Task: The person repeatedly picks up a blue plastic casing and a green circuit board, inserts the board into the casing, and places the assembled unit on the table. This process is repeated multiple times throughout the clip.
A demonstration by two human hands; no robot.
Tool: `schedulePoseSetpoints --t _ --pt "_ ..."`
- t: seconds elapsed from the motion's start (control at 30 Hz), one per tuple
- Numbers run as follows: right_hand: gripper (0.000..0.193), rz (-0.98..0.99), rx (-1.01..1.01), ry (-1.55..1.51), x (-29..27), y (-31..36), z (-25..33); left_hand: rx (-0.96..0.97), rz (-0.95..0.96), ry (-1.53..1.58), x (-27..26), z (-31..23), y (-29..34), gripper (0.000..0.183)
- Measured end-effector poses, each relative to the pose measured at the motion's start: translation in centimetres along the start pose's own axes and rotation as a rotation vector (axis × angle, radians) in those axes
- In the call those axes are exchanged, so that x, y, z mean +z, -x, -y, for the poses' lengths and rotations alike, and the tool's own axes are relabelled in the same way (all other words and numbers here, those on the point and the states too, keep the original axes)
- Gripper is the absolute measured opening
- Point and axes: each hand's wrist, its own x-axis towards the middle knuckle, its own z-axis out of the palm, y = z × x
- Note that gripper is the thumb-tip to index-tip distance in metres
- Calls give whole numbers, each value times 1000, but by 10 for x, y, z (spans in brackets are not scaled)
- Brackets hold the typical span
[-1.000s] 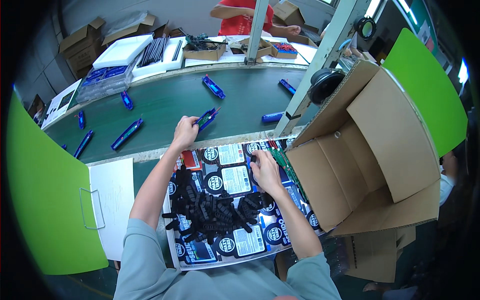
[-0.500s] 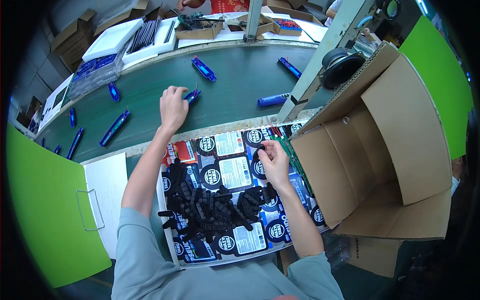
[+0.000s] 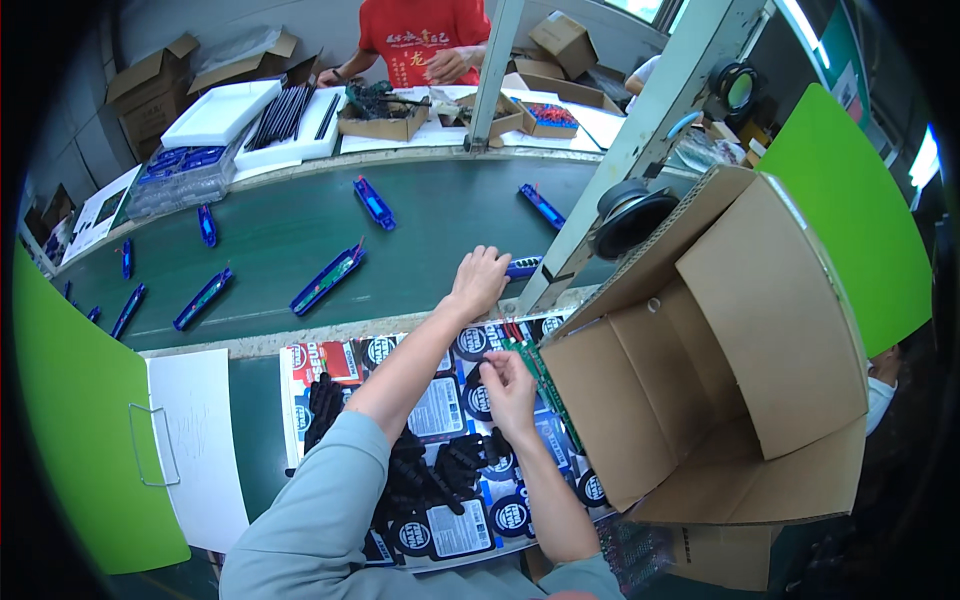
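Note:
On the green belt, my left hand (image 3: 478, 284) has its fingers curled over the left end of a blue tube-shaped casing (image 3: 524, 267). The casing's right end shows beside the upright post. Closer to me, my right hand (image 3: 511, 392) pinches a small black part (image 3: 483, 371), mostly hidden by the fingers. Under my left forearm lies a pile of small black plastic parts (image 3: 408, 474) on a printed sheet (image 3: 437, 408), partly covered by the arm. Another blue casing (image 3: 328, 279), with a green board inside, rests on the belt left of my left hand.
Several more blue casings, such as one (image 3: 374, 203), lie along the belt (image 3: 430, 200). A large open cardboard box (image 3: 620, 400) stands at the right beside green circuit boards (image 3: 545, 385). A metal post (image 3: 600, 190) rises by the belt. Across it is a person in red (image 3: 420, 45).
My left hand has moved right, from one blue casing to another near the post. My right hand keeps its pinch on the black part. The whole view has shifted.

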Motion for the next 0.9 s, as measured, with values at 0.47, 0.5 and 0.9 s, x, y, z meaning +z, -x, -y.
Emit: schedulePoseSetpoints --t 0.47,0.5,0.9 --pt "20 -47 -20 -117 2 -4 -10 -523 241 1419 -119 12 108 42" --pt "22 -43 -25 -137 1 -4 -7 -489 250 1436 -127 8 125 42" --pt "10 -83 -374 -124 -4 28 120 -438 109 1249 -157 -55 203 26"
